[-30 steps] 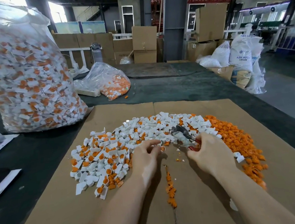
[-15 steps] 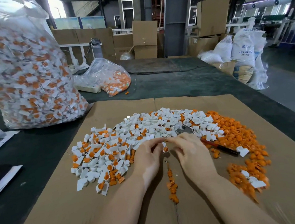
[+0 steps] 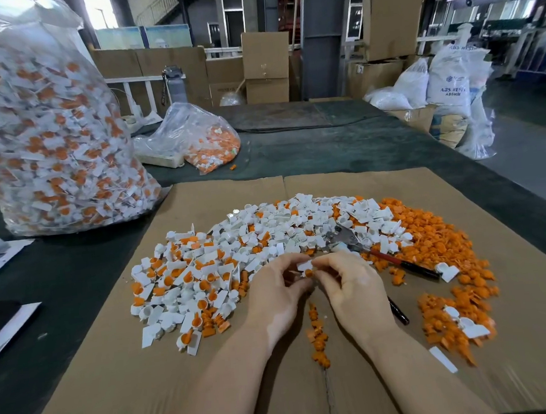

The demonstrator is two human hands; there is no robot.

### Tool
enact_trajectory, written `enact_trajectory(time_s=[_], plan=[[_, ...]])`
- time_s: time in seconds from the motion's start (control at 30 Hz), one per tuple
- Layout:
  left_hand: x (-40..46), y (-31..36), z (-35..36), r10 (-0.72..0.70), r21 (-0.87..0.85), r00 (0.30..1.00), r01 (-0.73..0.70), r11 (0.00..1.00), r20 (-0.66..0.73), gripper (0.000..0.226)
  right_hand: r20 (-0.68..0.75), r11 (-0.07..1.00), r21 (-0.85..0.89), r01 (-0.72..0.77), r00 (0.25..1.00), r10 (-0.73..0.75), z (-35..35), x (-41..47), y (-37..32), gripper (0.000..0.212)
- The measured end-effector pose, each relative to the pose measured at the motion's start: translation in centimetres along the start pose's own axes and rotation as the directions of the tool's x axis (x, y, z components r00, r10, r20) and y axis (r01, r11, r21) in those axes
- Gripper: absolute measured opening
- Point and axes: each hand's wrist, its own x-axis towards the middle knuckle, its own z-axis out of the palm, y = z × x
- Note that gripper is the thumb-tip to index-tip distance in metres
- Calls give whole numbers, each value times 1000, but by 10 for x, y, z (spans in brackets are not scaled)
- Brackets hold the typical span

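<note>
The cardboard sheet is seen as plain brown. On it, a mixed pile is speckled white and orange, and the heap towards its right edge is shown in solid orange. The small piece over its middle is coloured white and orange. The pliers on it are marked by grey metal and red-and-black handles. The cloth around it is rendered dark green.

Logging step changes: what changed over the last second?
The right hand let go of the pliers, now lying on the heap of parts, and moved left to join the left hand pinching a white-and-orange part. Heap and big bag stayed put.
</note>
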Motion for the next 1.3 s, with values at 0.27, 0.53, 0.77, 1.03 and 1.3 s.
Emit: enact_trajectory(time_s=[0.27,0.53,0.77,1.03,1.3], plan=[[0,0,3,36,32,999,-35,999,-25,27,-19,1000,-23,13,1000,-14,1,0,1,5],[14,-3,-20,30,200,955,31,979,-294,19,-32,997,-83,-6,999,3,2,-1,4,3],[23,-18,-71,-69,551,899,324,769,-432,21,-45,997,-75,-7,999,4,5,-2,5,6],[22,-19,-65,-17,608,898,311,731,-439,22,-46,996,-89,1,999,-5,5,-2,6,8],[22,-5,-12,194,658,979,-183,731,57,43,-22,995,-102,-5,1000,3,3,1,6,4]])
